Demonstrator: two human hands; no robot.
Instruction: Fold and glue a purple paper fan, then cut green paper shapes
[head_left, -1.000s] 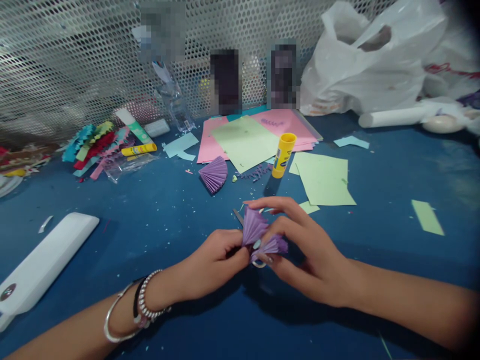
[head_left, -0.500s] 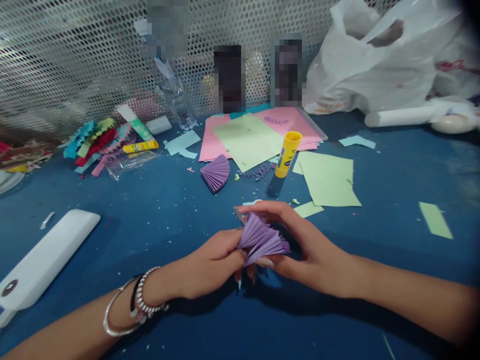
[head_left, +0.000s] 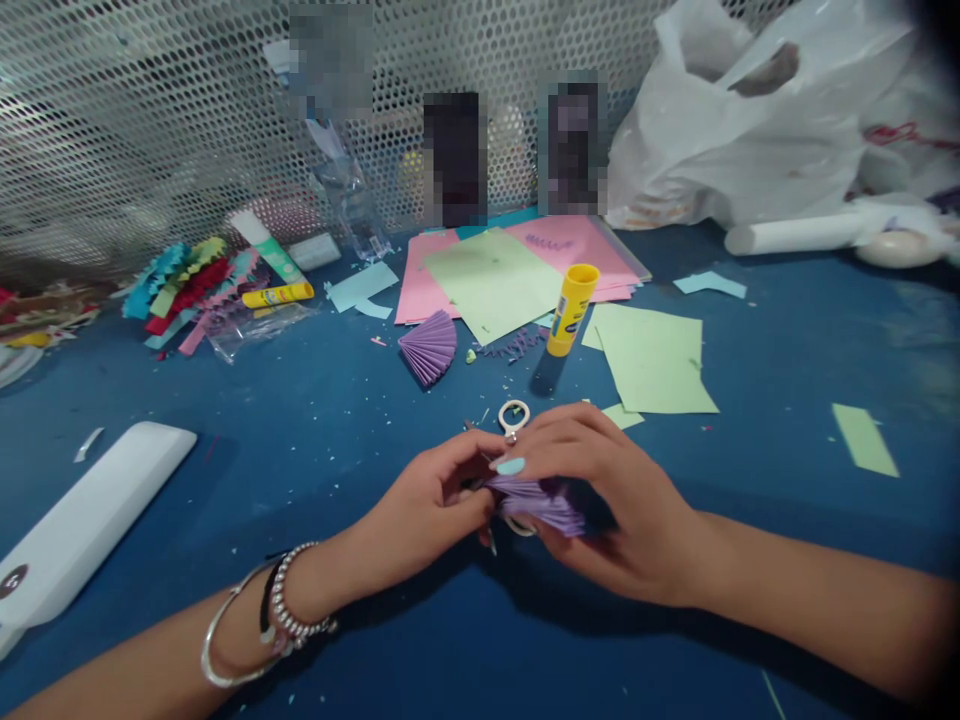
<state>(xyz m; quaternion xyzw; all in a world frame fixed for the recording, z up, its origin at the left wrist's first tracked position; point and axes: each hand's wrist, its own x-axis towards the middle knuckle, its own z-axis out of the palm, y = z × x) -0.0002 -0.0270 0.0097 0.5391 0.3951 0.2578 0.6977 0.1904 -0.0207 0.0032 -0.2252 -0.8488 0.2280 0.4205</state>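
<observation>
Between my two hands is a pleated purple paper fan [head_left: 544, 506], its folds pressed narrower at the left end. My left hand [head_left: 442, 500] pinches that narrow end with thumb and fingers. Around the wider folds curves my right hand [head_left: 615, 490], thumb below and fingers above, closed on the paper. A pair of scissors [head_left: 514, 416] lies on the table under my hands; one pale handle ring shows beyond my fingers. Farther off lies a second purple paper fan [head_left: 428, 348], spread out. An upright yellow glue stick [head_left: 574, 310] stands to its right.
Green paper sheets [head_left: 656, 360] and a stack of pink sheets [head_left: 427, 265] lie behind my hands. A white elongated object [head_left: 97, 530] sits at left. Coloured frilled paper strips [head_left: 187, 290] are at back left. A white plastic bag [head_left: 735, 130] stands at back right.
My right hand's fingers have closed down over the purple fan, squeezing its spread folds together. The scissors' handle ring has come into sight beyond them.
</observation>
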